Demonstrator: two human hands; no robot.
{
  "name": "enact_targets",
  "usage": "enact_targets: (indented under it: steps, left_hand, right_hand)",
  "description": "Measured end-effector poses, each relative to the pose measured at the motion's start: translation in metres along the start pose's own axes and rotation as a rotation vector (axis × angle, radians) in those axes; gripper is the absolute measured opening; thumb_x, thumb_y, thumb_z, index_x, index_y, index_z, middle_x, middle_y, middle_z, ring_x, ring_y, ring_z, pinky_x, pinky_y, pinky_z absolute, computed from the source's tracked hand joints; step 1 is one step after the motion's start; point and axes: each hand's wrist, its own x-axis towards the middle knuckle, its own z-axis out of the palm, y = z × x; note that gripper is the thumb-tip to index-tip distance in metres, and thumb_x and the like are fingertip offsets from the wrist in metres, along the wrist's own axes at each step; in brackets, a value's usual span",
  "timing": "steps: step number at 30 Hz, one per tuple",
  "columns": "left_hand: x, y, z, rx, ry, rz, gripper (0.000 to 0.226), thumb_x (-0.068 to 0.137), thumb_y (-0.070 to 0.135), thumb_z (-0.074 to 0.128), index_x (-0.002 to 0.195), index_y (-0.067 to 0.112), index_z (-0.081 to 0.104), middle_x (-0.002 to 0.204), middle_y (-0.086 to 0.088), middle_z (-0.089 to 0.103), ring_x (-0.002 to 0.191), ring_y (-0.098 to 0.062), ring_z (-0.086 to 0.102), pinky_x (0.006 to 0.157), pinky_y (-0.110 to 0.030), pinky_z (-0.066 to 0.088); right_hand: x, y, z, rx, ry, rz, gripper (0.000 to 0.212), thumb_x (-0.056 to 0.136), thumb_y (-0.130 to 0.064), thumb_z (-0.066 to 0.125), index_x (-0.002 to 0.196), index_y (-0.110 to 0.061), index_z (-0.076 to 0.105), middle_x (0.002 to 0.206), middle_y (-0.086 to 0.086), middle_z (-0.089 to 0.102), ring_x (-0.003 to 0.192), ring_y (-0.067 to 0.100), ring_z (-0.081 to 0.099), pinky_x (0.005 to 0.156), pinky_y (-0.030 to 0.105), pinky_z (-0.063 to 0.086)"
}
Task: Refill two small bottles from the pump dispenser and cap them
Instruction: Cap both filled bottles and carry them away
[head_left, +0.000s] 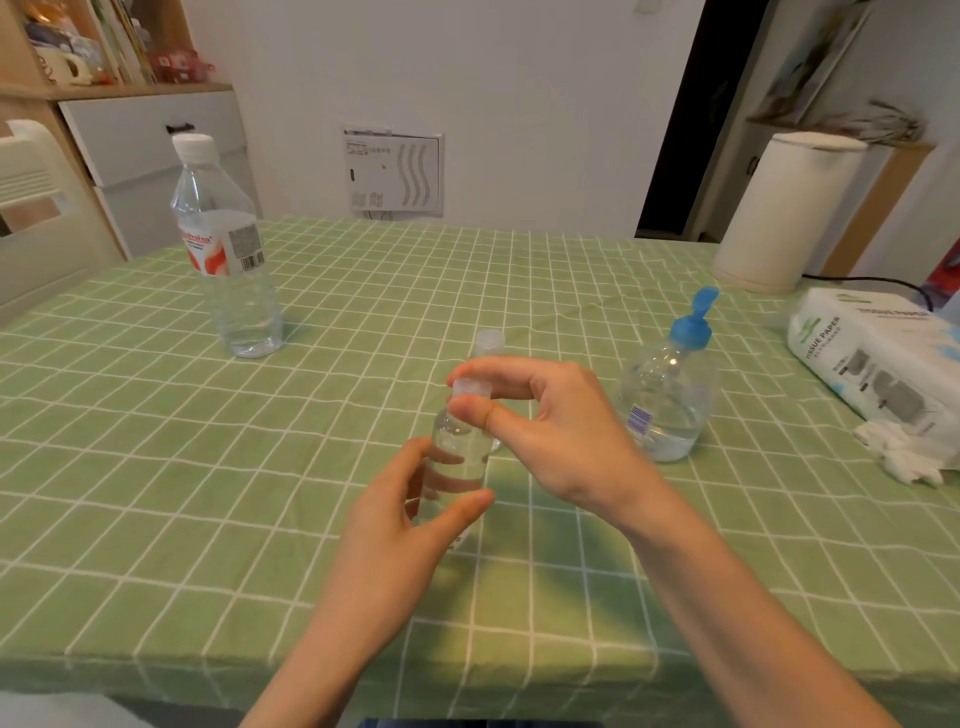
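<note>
The left hand is gripping a small clear bottle around its lower body, thumb on the near side and fingers curling around the far side. The bottle is standing upright over the middle of the surface, which is wearing a green checked cloth; whether its base is touching the cloth cannot be told, since the hand is hiding it. Clear liquid is showing through its wall. The right hand is reaching over from the right and pinching the pale cap sitting on the bottle's neck, thumb in front and forefinger arching over the top.

Just behind the held bottle, a second small bottle is standing with its own pale cap on, mostly hidden by the hands. The pump dispenser, clear with a blue pump head, is standing to the right, near the right hand but apart from it, and holding a little liquid at the bottom.

A large water bottle is standing far left. A pack of tissue paper and a crumpled tissue are lying at the right edge.
</note>
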Motion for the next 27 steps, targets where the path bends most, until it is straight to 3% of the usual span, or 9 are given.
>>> enact_targets:
  steps: [5, 8, 11, 14, 18, 21, 23, 27]
  left_hand:
    - [0.002, -0.002, 0.000, -0.117, -0.020, -0.063, 0.030, 0.064, 0.029, 0.075, 0.092, 0.024, 0.065, 0.085, 0.008, 0.073, 0.079, -0.005, 0.067, 0.065, -0.018, 0.051]
    - [0.005, -0.002, -0.006, -0.206, -0.003, -0.107, 0.037, 0.060, 0.035, 0.071, 0.094, 0.023, 0.066, 0.089, 0.003, 0.074, 0.084, -0.011, 0.068, 0.071, -0.023, 0.051]
    - [0.010, -0.002, -0.015, -0.239, 0.001, -0.150, 0.036, 0.065, 0.029, 0.071, 0.100, 0.020, 0.066, 0.092, -0.004, 0.074, 0.089, -0.019, 0.068, 0.078, -0.029, 0.052]
    - [0.016, -0.003, -0.022, -0.249, -0.015, -0.193, 0.038, 0.066, 0.027, 0.071, 0.103, 0.019, 0.065, 0.097, -0.007, 0.073, 0.093, -0.022, 0.068, 0.084, -0.034, 0.052]
    - [0.025, -0.005, -0.023, -0.307, -0.021, -0.232, 0.036, 0.066, 0.023, 0.071, 0.101, 0.019, 0.064, 0.096, -0.009, 0.071, 0.089, -0.022, 0.067, 0.080, -0.032, 0.052]
    - [0.033, -0.008, -0.022, -0.335, -0.015, -0.239, 0.027, 0.074, 0.014, 0.069, 0.100, 0.017, 0.065, 0.093, -0.008, 0.070, 0.085, -0.020, 0.067, 0.077, -0.029, 0.052]
    - [0.039, -0.011, -0.022, -0.330, -0.016, -0.239, 0.028, 0.072, 0.018, 0.070, 0.100, 0.019, 0.064, 0.091, -0.005, 0.069, 0.081, -0.016, 0.068, 0.076, -0.030, 0.051]
    - [0.052, -0.017, -0.016, -0.330, 0.005, -0.240, 0.014, 0.087, 0.016, 0.059, 0.100, 0.019, 0.058, 0.084, -0.002, 0.064, 0.074, -0.014, 0.061, 0.075, -0.031, 0.051]
  right_hand:
    - [0.003, 0.011, -0.001, 0.125, -0.089, 0.014, 0.016, 0.084, -0.033, 0.068, 0.100, -0.034, 0.065, 0.093, -0.014, 0.071, 0.095, -0.003, 0.065, 0.092, 0.020, 0.048]
    - [0.006, 0.031, 0.000, 0.191, 0.112, 0.044, 0.017, 0.085, -0.034, 0.066, 0.101, -0.033, 0.059, 0.091, -0.013, 0.069, 0.088, -0.004, 0.063, 0.080, 0.016, 0.048]
    - [0.012, 0.053, 0.003, 0.114, 0.297, 0.137, 0.029, 0.082, -0.034, 0.070, 0.105, -0.025, 0.053, 0.097, -0.008, 0.060, 0.085, 0.001, 0.056, 0.071, 0.009, 0.043]
    - [0.019, 0.069, 0.010, 0.003, 0.240, 0.243, 0.045, 0.078, -0.040, 0.073, 0.111, -0.025, 0.047, 0.104, -0.005, 0.053, 0.087, 0.006, 0.050, 0.069, 0.010, 0.039]
    - [0.029, 0.079, 0.022, -0.061, 0.139, 0.259, 0.057, 0.078, -0.043, 0.073, 0.122, -0.018, 0.047, 0.115, -0.003, 0.052, 0.095, 0.009, 0.050, 0.071, 0.014, 0.037]
    - [0.033, 0.080, 0.027, -0.013, 0.079, 0.236, 0.044, 0.082, -0.042, 0.070, 0.114, -0.019, 0.052, 0.107, -0.008, 0.061, 0.094, 0.008, 0.058, 0.079, 0.022, 0.047]
    - [0.032, 0.080, 0.029, 0.057, 0.066, 0.216, 0.033, 0.084, -0.039, 0.069, 0.109, -0.027, 0.052, 0.099, -0.020, 0.062, 0.090, -0.007, 0.058, 0.078, 0.018, 0.047]
    - [0.034, 0.083, 0.031, 0.109, 0.073, 0.198, 0.034, 0.085, -0.037, 0.068, 0.114, -0.027, 0.052, 0.101, -0.020, 0.061, 0.094, -0.008, 0.058, 0.075, 0.009, 0.042]
